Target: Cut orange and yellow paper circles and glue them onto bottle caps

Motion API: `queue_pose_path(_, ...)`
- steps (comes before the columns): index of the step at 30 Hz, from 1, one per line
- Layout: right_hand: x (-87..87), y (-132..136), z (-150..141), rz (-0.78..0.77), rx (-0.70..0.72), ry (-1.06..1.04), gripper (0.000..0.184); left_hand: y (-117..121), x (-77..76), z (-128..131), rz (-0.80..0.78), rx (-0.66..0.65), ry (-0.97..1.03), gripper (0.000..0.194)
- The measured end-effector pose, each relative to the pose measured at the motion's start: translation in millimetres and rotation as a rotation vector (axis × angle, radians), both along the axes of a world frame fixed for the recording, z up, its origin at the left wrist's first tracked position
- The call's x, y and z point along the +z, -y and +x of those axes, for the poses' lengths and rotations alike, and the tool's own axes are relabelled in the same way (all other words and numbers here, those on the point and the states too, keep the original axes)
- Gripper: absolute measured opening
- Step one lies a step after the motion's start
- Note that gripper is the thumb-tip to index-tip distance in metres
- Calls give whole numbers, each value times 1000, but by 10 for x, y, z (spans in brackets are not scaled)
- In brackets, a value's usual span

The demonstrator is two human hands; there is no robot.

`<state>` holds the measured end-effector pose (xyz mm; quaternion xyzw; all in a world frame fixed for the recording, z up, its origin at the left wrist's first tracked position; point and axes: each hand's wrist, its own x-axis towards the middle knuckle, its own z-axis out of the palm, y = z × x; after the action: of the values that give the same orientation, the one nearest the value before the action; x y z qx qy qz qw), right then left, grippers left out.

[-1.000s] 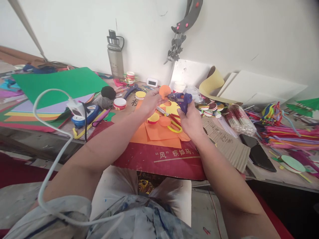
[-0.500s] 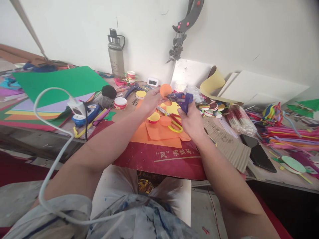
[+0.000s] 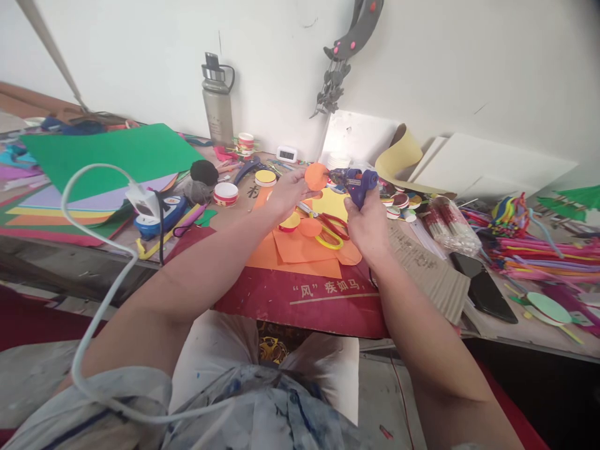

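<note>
Between the fingers of my left hand [image 3: 289, 190] is an orange paper circle [image 3: 315, 177], held up above the table. My right hand [image 3: 369, 228] is wrapped round the handle of a blue glue gun [image 3: 357, 182], whose nozzle points left and meets or nearly meets the circle's right side. Below both hands lie scissors [image 3: 330, 234] with yellow and red handles. Beside them are another orange circle [image 3: 310, 227], a small yellow-topped cup [image 3: 289, 222] and orange paper sheets [image 3: 304, 253]. Yellow paper [image 3: 332, 203] shows behind the scissors.
A bottle [image 3: 217, 103] and a small white clock [image 3: 287, 154] stand by the wall. To the left are a white-topped round cup [image 3: 225, 194], a power strip [image 3: 162, 215] and green paper [image 3: 112, 153]. A phone [image 3: 482, 287] and pipe cleaners [image 3: 548, 257] lie right.
The glue gun and my right hand have shifted slightly right. The orange circle has moved a little right and down with my left hand.
</note>
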<state>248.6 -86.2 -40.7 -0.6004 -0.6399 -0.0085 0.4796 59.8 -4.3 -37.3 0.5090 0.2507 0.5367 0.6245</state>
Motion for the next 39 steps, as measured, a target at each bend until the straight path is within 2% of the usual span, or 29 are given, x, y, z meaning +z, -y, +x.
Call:
queue_pose_path(4, -3, -7, -6, 3, -31, -13, 44, 14, -25, 15, -1, -34, -27, 18)
queue_pose_path(10, -40, -18, -18, 23, 20, -13, 45, 1, -54, 34, 0, -50, -54, 20)
queue_pose_path(14, -68, -55, -9, 56, 52, -47, 47, 7, -45, 30, -15, -24, -38, 30)
queue_pose_path(19, -77, -80, 17, 41, 87, -74, 47, 8, -53, 37, -3, -1, -71, 25)
queue_pose_path(26, -17, -27, 13, 3, 10, -53, 48, 2, -31, 18, 23, 29, -35, 29)
queue_pose_path(30, 0, -4, 5, -17, -3, -39, 48, -6, 2, -10, 37, 54, -16, 24)
queue_pose_path(39, -71, -5, -18, 6, 37, -1, 48, -15, 41, -19, 25, 97, 47, 27)
